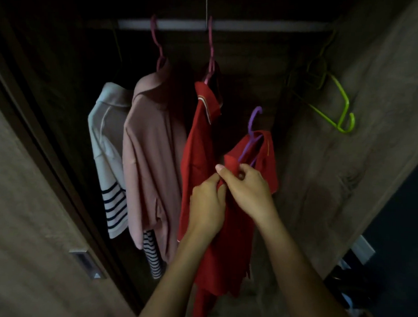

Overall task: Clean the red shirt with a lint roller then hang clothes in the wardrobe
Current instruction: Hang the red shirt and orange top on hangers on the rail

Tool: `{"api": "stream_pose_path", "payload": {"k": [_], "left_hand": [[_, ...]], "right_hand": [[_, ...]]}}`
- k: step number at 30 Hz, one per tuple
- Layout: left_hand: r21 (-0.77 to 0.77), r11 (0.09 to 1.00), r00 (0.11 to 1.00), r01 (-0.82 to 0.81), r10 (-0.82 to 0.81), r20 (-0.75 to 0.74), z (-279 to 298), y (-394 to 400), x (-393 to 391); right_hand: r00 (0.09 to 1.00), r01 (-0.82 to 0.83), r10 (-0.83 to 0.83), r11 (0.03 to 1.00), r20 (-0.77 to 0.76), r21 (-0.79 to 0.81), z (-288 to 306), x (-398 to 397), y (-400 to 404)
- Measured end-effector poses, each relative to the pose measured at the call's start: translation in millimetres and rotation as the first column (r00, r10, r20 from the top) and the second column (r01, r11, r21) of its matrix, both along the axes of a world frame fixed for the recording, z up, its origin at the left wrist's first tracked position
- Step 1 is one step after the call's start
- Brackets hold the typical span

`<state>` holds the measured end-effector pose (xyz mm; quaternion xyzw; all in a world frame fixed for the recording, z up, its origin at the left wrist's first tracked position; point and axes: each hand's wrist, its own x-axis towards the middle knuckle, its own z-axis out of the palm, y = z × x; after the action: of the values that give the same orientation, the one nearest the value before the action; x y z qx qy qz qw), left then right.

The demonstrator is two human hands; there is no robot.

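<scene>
Both hands [228,193] pinching red shirt [263,160] on purple hanger [253,130], labels seemingly unreadable

A green hanger [340,107] hangs bare at the far right, well apart from the clothes. On the left, a sliding door [26,214] carries a metal recessed handle [86,262]. Dim clutter [352,284] lies at lower right, too dark to tell.

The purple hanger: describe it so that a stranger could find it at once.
Start at the wardrobe rail, then drop to the two hands below. The purple hanger pokes from the red shirt they hold; unlike the others, its hook is off the rail.
</scene>
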<state>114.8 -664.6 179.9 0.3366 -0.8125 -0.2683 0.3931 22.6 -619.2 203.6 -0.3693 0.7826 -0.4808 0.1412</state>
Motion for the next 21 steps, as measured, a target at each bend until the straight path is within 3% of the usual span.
{"api": "stream_pose_path", "payload": {"k": [6, 9, 12, 14, 15, 21], "left_hand": [[-0.025, 0.977, 0.977, 0.213, -0.213, -0.016, 14, 2, -3], [-0.024, 0.974, 0.974, 0.225, -0.224, 0.038, 18, 4, -1], [-0.163, 0.985, 0.980, 0.058, -0.087, -0.178, 31, 5, 11], [-0.318, 0.930, 0.937, -0.186, 0.071, -0.341, 41, -9, 16], [-0.369, 0.893, 0.928, -0.257, 0.122, -0.351, 46, -19, 16], [-0.491, 0.853, 0.984, -0.176, 0.165, -0.067, 68, -79, -5]], "right_hand": [[0.995, 0.085, -0.086, 0.996, -0.048, -0.023, 11, -18, -4], [0.990, 0.107, -0.107, 0.994, -0.087, -0.005, 13, -24, -5], [0.974, 0.172, -0.171, 0.985, -0.150, -0.005, 12, -28, -4], [0.956, 0.214, -0.215, 0.976, -0.201, -0.031, 15, -30, -1], [0.945, 0.227, -0.232, 0.973, -0.231, -0.049, 19, -30, 0], [0.850, 0.217, -0.268, 0.963, -0.454, -0.161, 89, -39, -1]]}}
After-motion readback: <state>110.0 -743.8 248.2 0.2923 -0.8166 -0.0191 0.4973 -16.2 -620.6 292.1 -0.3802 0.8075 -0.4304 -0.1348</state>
